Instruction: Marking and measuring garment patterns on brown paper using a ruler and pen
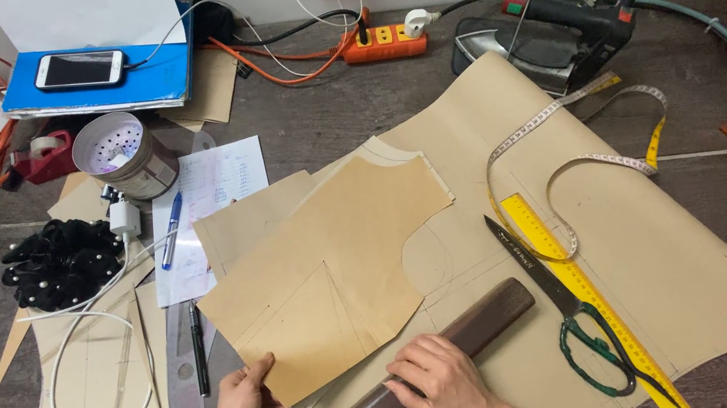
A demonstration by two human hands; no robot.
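Observation:
My left hand point(242, 407) pinches the lower left corner of a tan paper pattern piece point(334, 264) with pencilled dart lines. That piece lies on a larger sheet of brown pattern paper point(661, 258). My right hand point(443, 381) presses down on a dark brown wooden bar point(490, 313) that rests across the big sheet just below the pattern piece. Long scissors with green handles point(563, 299) and a yellow ruler point(570, 280) lie on the sheet to the right of my right hand.
A measuring tape point(559, 127) loops over the sheet. An iron point(547, 35), an orange power strip point(382, 43), a phone on a blue folder point(79, 70), a tin point(123, 156), a black fabric bundle point(62, 262), pens and a white cable crowd the back and left.

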